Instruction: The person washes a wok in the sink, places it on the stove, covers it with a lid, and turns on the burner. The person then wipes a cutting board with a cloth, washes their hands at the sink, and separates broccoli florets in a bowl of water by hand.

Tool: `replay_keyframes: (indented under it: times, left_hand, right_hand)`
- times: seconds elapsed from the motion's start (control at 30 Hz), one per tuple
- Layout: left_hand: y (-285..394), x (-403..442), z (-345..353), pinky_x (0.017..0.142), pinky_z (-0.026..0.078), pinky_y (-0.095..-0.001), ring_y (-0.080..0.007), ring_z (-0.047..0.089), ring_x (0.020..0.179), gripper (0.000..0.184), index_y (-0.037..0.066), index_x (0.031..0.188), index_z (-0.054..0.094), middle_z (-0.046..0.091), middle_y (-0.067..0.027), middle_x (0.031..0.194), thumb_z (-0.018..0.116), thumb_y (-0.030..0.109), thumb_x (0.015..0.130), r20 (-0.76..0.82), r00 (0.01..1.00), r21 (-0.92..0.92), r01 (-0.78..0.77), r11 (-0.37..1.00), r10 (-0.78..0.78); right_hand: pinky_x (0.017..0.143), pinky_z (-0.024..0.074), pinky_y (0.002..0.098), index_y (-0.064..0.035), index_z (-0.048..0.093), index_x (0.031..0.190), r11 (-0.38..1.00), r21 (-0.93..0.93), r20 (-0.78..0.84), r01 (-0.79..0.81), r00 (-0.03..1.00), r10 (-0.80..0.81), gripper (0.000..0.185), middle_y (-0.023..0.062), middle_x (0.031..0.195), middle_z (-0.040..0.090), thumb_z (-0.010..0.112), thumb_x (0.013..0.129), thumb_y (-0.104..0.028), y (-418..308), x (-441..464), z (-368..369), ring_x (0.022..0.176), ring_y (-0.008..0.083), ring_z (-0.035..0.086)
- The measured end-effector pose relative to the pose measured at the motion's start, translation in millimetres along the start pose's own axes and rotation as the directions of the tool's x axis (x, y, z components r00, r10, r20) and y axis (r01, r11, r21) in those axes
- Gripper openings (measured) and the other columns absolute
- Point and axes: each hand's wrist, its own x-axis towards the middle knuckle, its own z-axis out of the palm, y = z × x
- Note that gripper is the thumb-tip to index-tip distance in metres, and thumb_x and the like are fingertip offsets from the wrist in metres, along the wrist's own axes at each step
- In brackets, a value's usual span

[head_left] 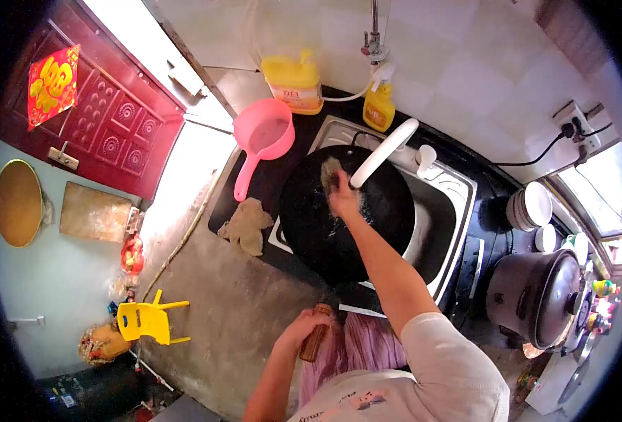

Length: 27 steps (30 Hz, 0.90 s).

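A large black wok (304, 232) rests over the steel sink (458, 204), under the white faucet (388, 149). My left hand (304, 328) is closed around the wok's brown wooden handle (315, 337), close to my body. Inside the wok, my right hand (345, 200) presses a greyish scrubber (331, 169) against the far part of the surface. Some water glistens around my fingers. The spout's end is just beside my right hand.
On the counter left of the wok are a pink dipper (265, 133) and a crumpled tan cloth (246, 226). Behind stand a yellow jug (293, 83) and a yellow spray bottle (379, 107). To the right are a large lidded pot (529, 295) and stacked bowls (530, 207).
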Motion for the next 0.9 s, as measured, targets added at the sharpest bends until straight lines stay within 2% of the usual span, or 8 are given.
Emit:
replay_keyframes:
  times: [0.03, 0.07, 0.23, 0.33, 0.43, 0.6, 0.7, 0.9]
  left_hand:
    - [-13.4, 13.0, -4.7, 0.052, 0.045, -0.0291, -0.0172, 0.057, 0.054, 0.018, 0.003, 0.078, 0.061, 0.06, -0.0058, 0.065, 0.063, 0.02, 0.072, 0.028, 1.0, -0.059, 0.004, 0.998, -0.003]
    - [-17.5, 15.4, -6.0, 0.052, 0.045, -0.0286, -0.0166, 0.056, 0.053, 0.018, 0.003, 0.077, 0.061, 0.06, -0.0055, 0.065, 0.063, 0.02, 0.072, 0.036, 0.999, -0.069, 0.006, 0.998, -0.004]
    - [-23.0, 19.2, -8.4, 0.05, 0.043, -0.027, -0.0143, 0.054, 0.052, 0.019, 0.004, 0.074, 0.061, 0.059, -0.0043, 0.063, 0.064, 0.022, 0.07, 0.146, 0.989, -0.11, -0.023, 0.994, 0.039]
    - [-43.1, 36.0, -19.3, 0.051, 0.042, -0.0297, -0.016, 0.053, 0.054, 0.019, 0.005, 0.074, 0.055, 0.055, -0.0056, 0.062, 0.06, 0.024, 0.073, 0.246, 0.964, -0.145, -0.067, 0.987, 0.101]
    - [-41.4, 32.1, -15.2, 0.053, 0.042, -0.0299, -0.0155, 0.051, 0.055, 0.02, 0.005, 0.079, 0.05, 0.05, -0.0051, 0.063, 0.058, 0.023, 0.075, 0.292, 0.948, -0.231, -0.06, 0.971, 0.128]
    - [-47.2, 31.5, -6.2, 0.051, 0.043, -0.029, -0.0156, 0.051, 0.055, 0.022, 0.004, 0.089, 0.046, 0.047, -0.0051, 0.07, 0.056, 0.02, 0.079, 0.429, 0.883, -0.6, 0.12, 0.791, 0.19]
    - [-51.9, 31.5, -8.4, 0.051, 0.044, -0.029, -0.0146, 0.05, 0.054, 0.02, 0.003, 0.092, 0.045, 0.048, -0.0053, 0.074, 0.055, 0.017, 0.081, 0.561, 0.775, -0.694, 0.249, 0.676, 0.291]
    - [-49.3, 26.8, -7.5, 0.048, 0.043, -0.0311, -0.0159, 0.048, 0.049, 0.015, 0.004, 0.092, 0.047, 0.048, -0.0053, 0.073, 0.054, 0.011, 0.08, 0.496, 0.827, -0.663, 0.164, 0.731, 0.264]
  right_hand:
    - [0.086, 0.0449, 0.045, -0.0143, 0.046, 0.123, 0.996, -0.024, 0.0, 0.082, 0.997, -0.082, 0.047, 0.0182, 0.109, 0.057, 0.059, 0.078, -0.014, -21.4, 3.6, -4.2, 0.101, 0.037, 0.054]
    - [0.092, 0.0419, 0.0429, -0.0143, 0.047, 0.124, 0.992, 0.09, 0.286, -0.087, 0.956, 0.058, 0.048, 0.0163, 0.113, 0.057, 0.06, 0.078, -0.016, -51.0, 8.1, -24.6, 0.107, 0.0356, 0.053]
    - [0.093, 0.0431, 0.0404, -0.0105, 0.044, 0.127, 0.929, 0.342, 0.631, 0.142, 0.698, -0.339, 0.059, 0.0181, 0.12, 0.054, 0.066, 0.073, -0.015, -90.3, -59.3, -64.5, 0.11, 0.0358, 0.053]
    - [0.091, 0.0444, 0.04, -0.016, 0.046, 0.129, 0.934, 0.286, 0.708, 0.216, 0.609, -0.357, 0.054, 0.0167, 0.114, 0.056, 0.062, 0.078, -0.017, -67.7, -108.4, -114.6, 0.106, 0.0352, 0.054]
    - [0.084, 0.0461, 0.0424, -0.0317, 0.051, 0.126, 0.881, -0.106, 0.831, 0.46, 0.527, -0.175, 0.051, 0.0096, 0.098, 0.06, 0.056, 0.077, -0.02, -44.2, -118.5, -187.4, 0.101, 0.0291, 0.058]
    - [0.083, 0.0392, 0.0399, -0.0163, 0.068, 0.098, 0.483, -0.626, 0.687, 0.613, 0.726, -0.03, 0.021, 0.0078, 0.107, 0.059, 0.057, 0.08, -0.021, 23.6, -73.5, -214.6, 0.104, 0.024, 0.053]
    - [0.083, 0.0419, 0.0442, -0.0115, 0.06, 0.109, 0.695, -0.668, 0.312, 0.267, 0.948, -0.065, 0.032, 0.0083, 0.109, 0.055, 0.06, 0.077, -0.015, 30.3, -78.2, -212.1, 0.102, 0.0263, 0.051]
    - [0.079, 0.0478, 0.042, -0.0131, 0.053, 0.114, 0.854, -0.454, 0.303, 0.254, 0.945, -0.12, 0.049, 0.0111, 0.102, 0.053, 0.065, 0.067, -0.004, 16.0, -138.5, -216.2, 0.095, 0.0324, 0.053]
